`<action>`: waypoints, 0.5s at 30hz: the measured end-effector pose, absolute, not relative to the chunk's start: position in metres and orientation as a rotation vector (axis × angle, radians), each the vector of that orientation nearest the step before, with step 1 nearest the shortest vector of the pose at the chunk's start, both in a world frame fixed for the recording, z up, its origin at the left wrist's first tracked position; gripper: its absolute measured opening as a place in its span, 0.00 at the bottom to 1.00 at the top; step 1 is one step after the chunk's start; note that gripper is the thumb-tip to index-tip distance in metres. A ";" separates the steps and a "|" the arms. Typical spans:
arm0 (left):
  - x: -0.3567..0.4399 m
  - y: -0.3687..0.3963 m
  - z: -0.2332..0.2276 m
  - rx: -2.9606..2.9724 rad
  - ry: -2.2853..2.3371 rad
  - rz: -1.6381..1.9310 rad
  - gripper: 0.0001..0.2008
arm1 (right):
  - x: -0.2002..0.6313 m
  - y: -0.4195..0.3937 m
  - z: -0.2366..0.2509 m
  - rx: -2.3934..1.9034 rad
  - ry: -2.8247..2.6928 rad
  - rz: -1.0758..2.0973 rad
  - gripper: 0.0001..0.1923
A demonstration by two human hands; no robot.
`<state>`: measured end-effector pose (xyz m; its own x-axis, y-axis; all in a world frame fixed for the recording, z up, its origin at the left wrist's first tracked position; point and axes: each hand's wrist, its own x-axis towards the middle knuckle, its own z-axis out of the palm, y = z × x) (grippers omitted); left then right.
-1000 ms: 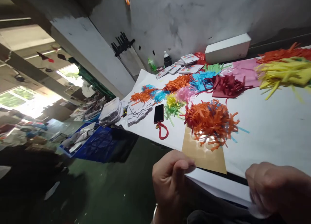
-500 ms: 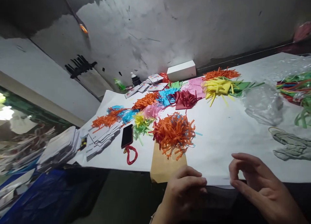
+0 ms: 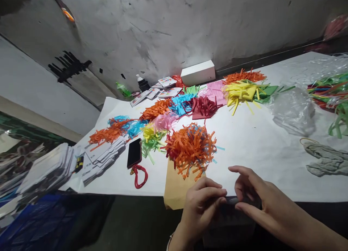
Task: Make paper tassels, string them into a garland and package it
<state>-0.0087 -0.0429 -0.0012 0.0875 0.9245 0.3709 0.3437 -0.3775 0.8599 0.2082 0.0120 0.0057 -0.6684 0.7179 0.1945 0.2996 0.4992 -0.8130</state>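
At the table's front edge my left hand (image 3: 201,204) has its fingers curled and pressed to the thumb. Whatever may be in that pinch is too small to make out. To its right is my right hand (image 3: 261,198), empty, with thumb and forefinger apart. Just beyond the left hand, a brown envelope (image 3: 178,187) overhangs the table edge. On the far end of the envelope lies a heap of orange paper strips (image 3: 191,145), mixed with some red and blue ones.
Colored shredded-paper bundles (image 3: 203,107) run across the white-covered table (image 3: 239,145). A phone (image 3: 134,153) with a red strap and stacked white cards (image 3: 104,160) lie left. At right are clear plastic bags (image 3: 293,111) and a grey glove (image 3: 326,158). A white box (image 3: 198,72) stands by the wall.
My right hand has moved left, closer to my left hand. The left hand's fingers have come together with the thumb. The view has shifted slightly to the right.
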 end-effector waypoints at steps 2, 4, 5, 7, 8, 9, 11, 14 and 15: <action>-0.009 -0.042 -0.002 1.784 1.241 1.276 0.08 | 0.205 0.013 0.005 -0.850 -2.210 1.060 0.34; -0.008 -0.041 -0.002 1.780 1.237 1.269 0.08 | 0.202 0.014 0.005 -0.856 -2.192 1.051 0.34; -0.008 -0.041 -0.002 1.780 1.237 1.270 0.07 | 0.200 0.015 0.004 -0.862 -2.182 1.034 0.34; -0.007 -0.041 -0.002 1.786 1.238 1.277 0.07 | 0.199 0.015 0.001 -0.872 -2.142 0.954 0.33; -0.007 -0.041 -0.002 1.786 1.241 1.278 0.07 | 0.199 0.014 -0.001 -0.875 -2.101 0.883 0.32; -0.008 -0.041 -0.002 1.785 1.248 1.278 0.07 | 0.200 0.013 -0.004 -0.871 -2.051 0.797 0.29; -0.008 -0.041 -0.002 1.779 1.278 1.276 0.06 | 0.201 0.010 -0.010 -0.810 -1.984 0.604 0.21; -0.009 -0.042 -0.004 1.789 1.343 1.286 0.09 | 0.200 0.006 -0.016 -0.614 -2.061 0.352 0.11; -0.009 -0.042 -0.005 1.804 1.356 1.289 0.11 | 0.198 0.005 -0.016 -0.559 -2.105 0.299 0.11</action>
